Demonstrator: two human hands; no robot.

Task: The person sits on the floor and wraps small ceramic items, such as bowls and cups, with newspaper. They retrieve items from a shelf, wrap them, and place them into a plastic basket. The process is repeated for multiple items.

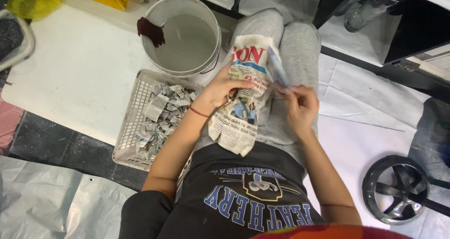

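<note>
2 bare hands work a printed newspaper sheet [243,98] lying on the person's grey-trousered lap, its long axis running from the knees toward the waist. The left hand [220,90] presses closed on its edge; the right hand [300,105] pinches a torn strip [277,70]. Just left, a white plastic basket [131,122] holds paper scraps [161,112], with a white bucket of cloudy water [185,37] above it.

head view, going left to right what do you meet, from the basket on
basket of paper scraps → left hand → newspaper → right hand → black fan
</note>
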